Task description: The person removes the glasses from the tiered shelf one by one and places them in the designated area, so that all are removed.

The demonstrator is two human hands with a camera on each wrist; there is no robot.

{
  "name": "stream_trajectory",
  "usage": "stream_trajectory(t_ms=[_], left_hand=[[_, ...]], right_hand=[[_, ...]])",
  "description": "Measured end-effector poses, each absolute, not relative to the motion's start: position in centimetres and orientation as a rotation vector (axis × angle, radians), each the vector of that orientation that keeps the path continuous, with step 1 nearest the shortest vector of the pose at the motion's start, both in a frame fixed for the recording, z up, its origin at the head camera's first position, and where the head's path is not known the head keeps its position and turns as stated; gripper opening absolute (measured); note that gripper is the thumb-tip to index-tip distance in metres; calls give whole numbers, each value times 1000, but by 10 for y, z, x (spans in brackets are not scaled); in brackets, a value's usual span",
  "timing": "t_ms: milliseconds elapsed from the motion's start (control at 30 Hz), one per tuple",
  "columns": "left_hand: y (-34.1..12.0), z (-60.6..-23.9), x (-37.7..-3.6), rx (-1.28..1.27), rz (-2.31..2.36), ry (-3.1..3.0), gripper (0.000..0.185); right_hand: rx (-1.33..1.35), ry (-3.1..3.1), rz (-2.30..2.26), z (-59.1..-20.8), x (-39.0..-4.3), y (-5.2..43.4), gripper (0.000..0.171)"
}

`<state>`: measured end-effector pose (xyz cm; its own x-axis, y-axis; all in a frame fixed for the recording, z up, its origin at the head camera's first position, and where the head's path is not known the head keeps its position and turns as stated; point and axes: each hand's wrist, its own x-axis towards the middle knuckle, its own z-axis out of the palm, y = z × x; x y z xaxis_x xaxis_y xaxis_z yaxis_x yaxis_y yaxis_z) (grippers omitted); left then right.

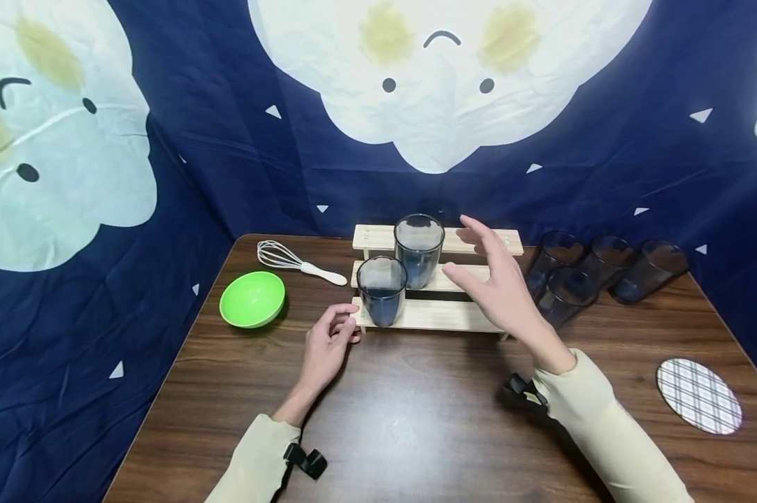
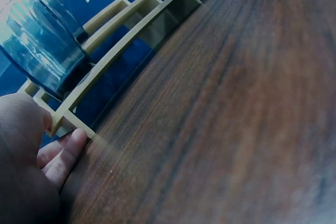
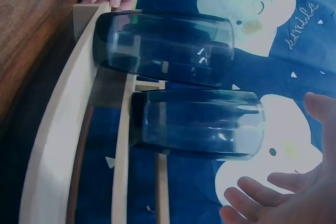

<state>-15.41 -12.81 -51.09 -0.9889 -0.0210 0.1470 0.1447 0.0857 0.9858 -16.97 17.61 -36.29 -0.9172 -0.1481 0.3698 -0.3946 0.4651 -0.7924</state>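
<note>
A three-step wooden rack [image 1: 453,316] stands toward the back of the table. On its lowest step, at the left end, sits a dark tinted glass [image 1: 382,297]. Another tinted glass [image 1: 419,255] is upright on the middle step, behind and to the right of the first. My left hand [image 1: 326,346] grips the left end of the lowest step between thumb and fingers, as the left wrist view also shows. Spread thumb and fingers mark my right hand [image 1: 507,290], which hovers just right of the middle-step glass; in the right wrist view a gap separates that hand [image 3: 294,192] from the glass.
Several more tinted glasses [image 1: 651,269] stand to the rack's right. At the left lie a white whisk [image 1: 318,271] and a green bowl [image 1: 252,300]. A round plaid coaster [image 1: 699,396] lies at the right. Behind the table hangs a blue cloth [image 1: 214,140].
</note>
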Motion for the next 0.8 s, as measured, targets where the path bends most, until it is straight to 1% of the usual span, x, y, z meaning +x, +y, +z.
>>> stream_trajectory(t_ms=[100, 333, 500, 667, 800], left_hand=[[-128, -511, -154, -124, -2037, -2226, 20], [-128, -511, -154, -113, -2031, -2231, 20], [-128, -511, -154, -120, -2027, -2234, 20], [-128, -511, -154, -133, -2032, -2229, 20], [-129, -512, -154, -123, -2035, -2227, 20]], right_hand=[[466, -2472, 1453, -367, -174, 172, 77], [506, -2431, 1484, -371, -182, 163, 90], [513, -2385, 1514, -375, -186, 159, 95], [527, -2375, 1525, -378, -190, 153, 99], [509, -2395, 1500, -380, -194, 146, 99]])
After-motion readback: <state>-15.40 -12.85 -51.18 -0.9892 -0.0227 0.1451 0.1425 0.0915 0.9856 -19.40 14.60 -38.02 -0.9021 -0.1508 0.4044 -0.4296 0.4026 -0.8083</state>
